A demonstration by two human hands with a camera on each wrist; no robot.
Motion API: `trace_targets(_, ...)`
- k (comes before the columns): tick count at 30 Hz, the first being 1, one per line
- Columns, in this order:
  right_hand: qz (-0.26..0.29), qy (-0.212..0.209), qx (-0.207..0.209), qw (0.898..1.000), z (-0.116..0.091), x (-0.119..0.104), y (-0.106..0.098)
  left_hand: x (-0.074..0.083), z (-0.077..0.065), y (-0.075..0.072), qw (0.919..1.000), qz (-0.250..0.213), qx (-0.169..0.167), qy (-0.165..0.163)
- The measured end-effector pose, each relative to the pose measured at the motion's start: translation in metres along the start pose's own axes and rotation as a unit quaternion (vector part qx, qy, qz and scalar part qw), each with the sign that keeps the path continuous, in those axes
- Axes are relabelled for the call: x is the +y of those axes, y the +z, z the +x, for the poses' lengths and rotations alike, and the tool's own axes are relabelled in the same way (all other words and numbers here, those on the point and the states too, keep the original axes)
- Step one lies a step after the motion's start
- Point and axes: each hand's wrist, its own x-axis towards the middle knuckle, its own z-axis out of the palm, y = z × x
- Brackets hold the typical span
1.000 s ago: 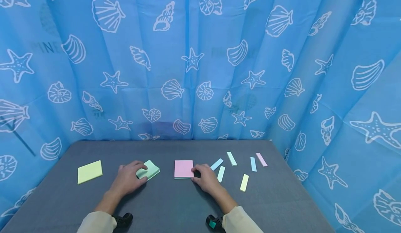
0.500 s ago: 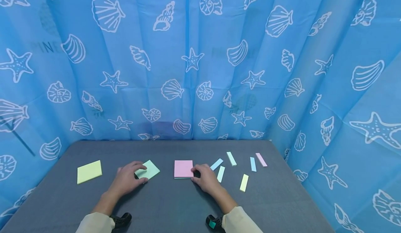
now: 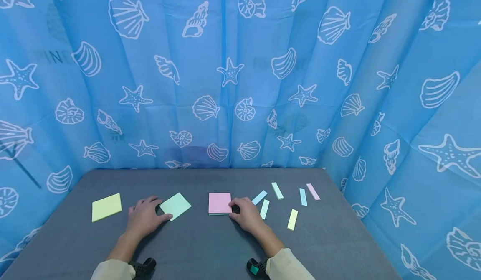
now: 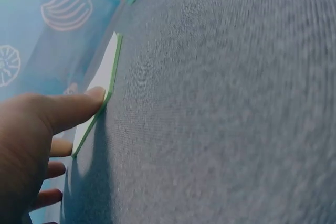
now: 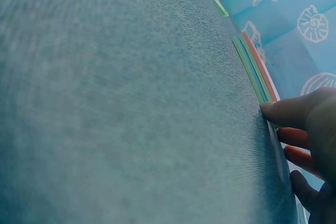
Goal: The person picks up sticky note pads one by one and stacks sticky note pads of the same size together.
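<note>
My left hand (image 3: 147, 215) lies on the grey table (image 3: 195, 246), with its thumb against the near edge of a mint-green sticky pad (image 3: 175, 205) that lies flat. In the left wrist view the thumb tip of the left hand (image 4: 39, 127) touches the green pad's (image 4: 101, 83) edge and the other fingers lie loose beside it. My right hand (image 3: 243, 213) holds the right edge of a pink sticky pad (image 3: 219, 203) between thumb and curled forefinger. The right wrist view shows the right hand's (image 5: 310, 124) thumb at the layered edge of that pad (image 5: 256, 72).
A yellow-green pad (image 3: 107, 207) lies at the far left. Several narrow paper strips lie right of the pink pad, among them a blue strip (image 3: 259, 197), a yellow strip (image 3: 292, 219) and a pink strip (image 3: 313, 191). Blue shell-print curtain (image 3: 240, 83) closes the table's back and sides.
My left hand has let the lifted green pad down flat and slid back to the left, only the thumb still at its edge. The right hand has stayed on the pink pad.
</note>
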Motion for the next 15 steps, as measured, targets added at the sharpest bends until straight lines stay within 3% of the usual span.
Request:
trace_targets(4, -0.001, 0.001, 0.000, 1.000, 0.000, -0.001, -0.001, 0.003, -0.001, -0.001, 0.9999, -0.013, 0.005, -0.009)
trace_targets(9, 0.001, 0.009, -0.002, 1.000, -0.001, -0.001, -0.001, 0.009, -0.003, 0.002, 0.9969, -0.066, 0.035, -0.027)
trace_targets(12, 0.001, 0.007, -0.002, 1.000, -0.001, -0.001, -0.001, 0.013, -0.004, 0.004, 0.9899, -0.126, 0.055, -0.033)
trace_targets(15, 0.001, 0.007, -0.003, 1.000, -0.001, -0.001, -0.001, 0.018, -0.004, 0.006, 0.9780, -0.192, 0.069, -0.044)
